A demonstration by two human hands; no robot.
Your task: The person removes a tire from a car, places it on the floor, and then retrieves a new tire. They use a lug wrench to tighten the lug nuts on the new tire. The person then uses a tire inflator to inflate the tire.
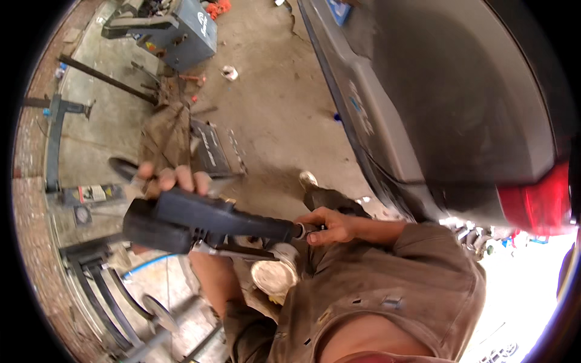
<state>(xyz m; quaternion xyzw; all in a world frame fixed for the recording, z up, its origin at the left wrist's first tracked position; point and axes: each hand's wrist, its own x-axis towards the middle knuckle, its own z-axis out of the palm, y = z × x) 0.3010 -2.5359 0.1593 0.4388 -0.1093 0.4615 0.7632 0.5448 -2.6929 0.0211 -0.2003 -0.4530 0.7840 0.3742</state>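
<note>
A bulky black tool (218, 222) with a tapered handle and a metal lever along its lower side lies across in front of my body. My left hand (175, 179) holds its wide left part; the forearm passes beneath, and slightly blurred fingers show over the far edge. At the handle's right end is a short metal fitting (298, 230). My right hand (330, 227) is closed around this fitting, with the fingers pinched together. Part of my left palm is hidden behind the tool.
On the right stands a grey vehicle (448, 97) with a red tail light (535, 202). A blue-grey machine (192, 36) is at the far left. Metal frames (100, 290) line the near left. Below the tool stands a round pale-topped container (273, 275). A white cup (229, 72) lies on the floor.
</note>
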